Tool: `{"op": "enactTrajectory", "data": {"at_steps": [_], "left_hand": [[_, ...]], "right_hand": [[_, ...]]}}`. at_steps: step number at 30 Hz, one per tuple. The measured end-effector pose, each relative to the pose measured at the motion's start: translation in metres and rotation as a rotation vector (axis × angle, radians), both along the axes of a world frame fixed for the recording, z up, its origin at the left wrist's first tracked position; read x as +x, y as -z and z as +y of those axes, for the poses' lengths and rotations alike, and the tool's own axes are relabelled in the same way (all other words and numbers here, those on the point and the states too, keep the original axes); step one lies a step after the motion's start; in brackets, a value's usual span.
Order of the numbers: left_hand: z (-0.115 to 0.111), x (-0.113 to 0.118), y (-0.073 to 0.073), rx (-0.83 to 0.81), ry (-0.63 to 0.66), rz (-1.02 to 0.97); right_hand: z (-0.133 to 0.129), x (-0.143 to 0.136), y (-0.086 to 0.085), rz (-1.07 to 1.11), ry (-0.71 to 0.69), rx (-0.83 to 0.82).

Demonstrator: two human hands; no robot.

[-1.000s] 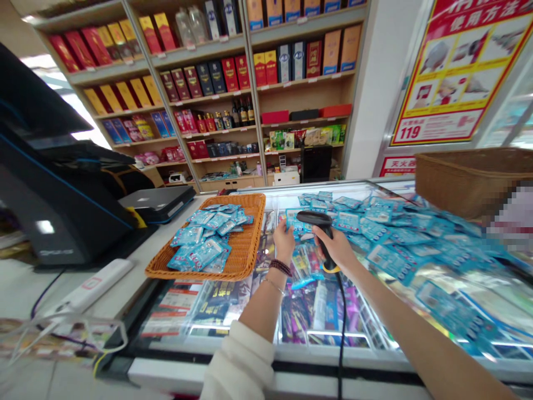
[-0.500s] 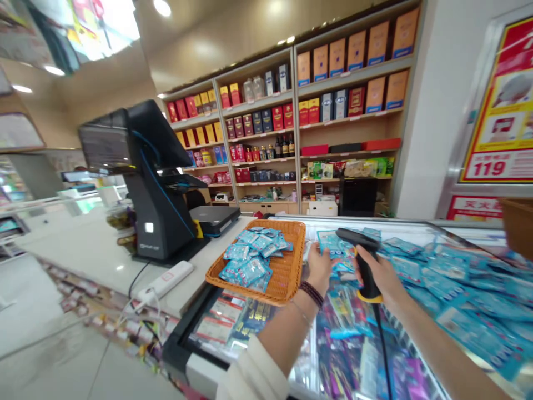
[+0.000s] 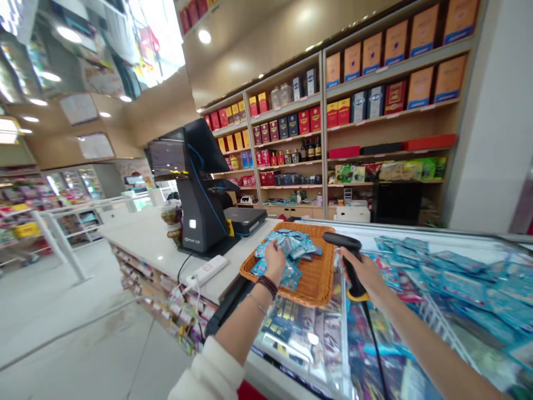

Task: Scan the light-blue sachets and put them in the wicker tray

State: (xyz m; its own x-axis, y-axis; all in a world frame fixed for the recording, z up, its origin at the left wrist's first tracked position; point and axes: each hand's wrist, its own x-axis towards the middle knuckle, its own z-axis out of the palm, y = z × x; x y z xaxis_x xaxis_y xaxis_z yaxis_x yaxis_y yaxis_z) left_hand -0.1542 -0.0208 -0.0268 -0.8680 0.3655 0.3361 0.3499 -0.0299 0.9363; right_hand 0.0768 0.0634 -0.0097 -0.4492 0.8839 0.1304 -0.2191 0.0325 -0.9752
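Note:
My left hand is over the left part of an orange wicker basket, its fingers closed on a blue packet at the top of the heap. Several similar blue packets lie piled in the basket, partly hidden by the hand. To the right of the basket, my right hand is wrapped round the grip of a black barcode scanner with a yellow base rim. Its cord hangs down over the display case.
Many loose blue packets cover the right of a glass-topped case. A black checkout terminal, a flat black box and a white power strip stand on the left counter. Shelves of boxed goods line the back.
My left hand has moved left from the packets beside the scanner to the heap in the basket. My right hand still holds the scanner. The view has turned left.

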Motion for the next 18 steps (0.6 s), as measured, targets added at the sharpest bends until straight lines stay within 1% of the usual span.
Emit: {"op": "enactTrajectory", "data": {"at_steps": [2,3,4,5,8,11,15,18], "left_hand": [[-0.012,0.001,-0.009,-0.192,-0.18,0.045],[-0.015,0.004,-0.013,-0.252,-0.232,0.099],[-0.017,0.009,-0.016,-0.271,-0.243,0.17],[-0.016,0.016,-0.018,-0.264,-0.221,0.245],[-0.002,0.047,-0.017,-0.203,-0.054,0.421],[0.028,0.093,-0.009,-0.13,0.169,0.517],[0.075,0.168,0.01,-0.049,0.482,0.532],[0.107,0.226,0.029,-0.051,0.66,0.475]], "right_hand": [[-0.001,0.003,-0.005,0.013,0.007,0.0],[0.0,0.007,-0.007,0.023,0.021,0.003],[0.001,0.013,-0.01,0.033,0.041,0.004],[0.002,0.02,-0.013,0.043,0.065,0.002],[0.009,0.05,-0.019,0.073,0.151,-0.012],[0.019,0.09,-0.019,0.089,0.256,-0.019],[0.032,0.15,-0.013,0.095,0.396,-0.036],[0.041,0.188,-0.005,0.1,0.471,-0.043]]}}
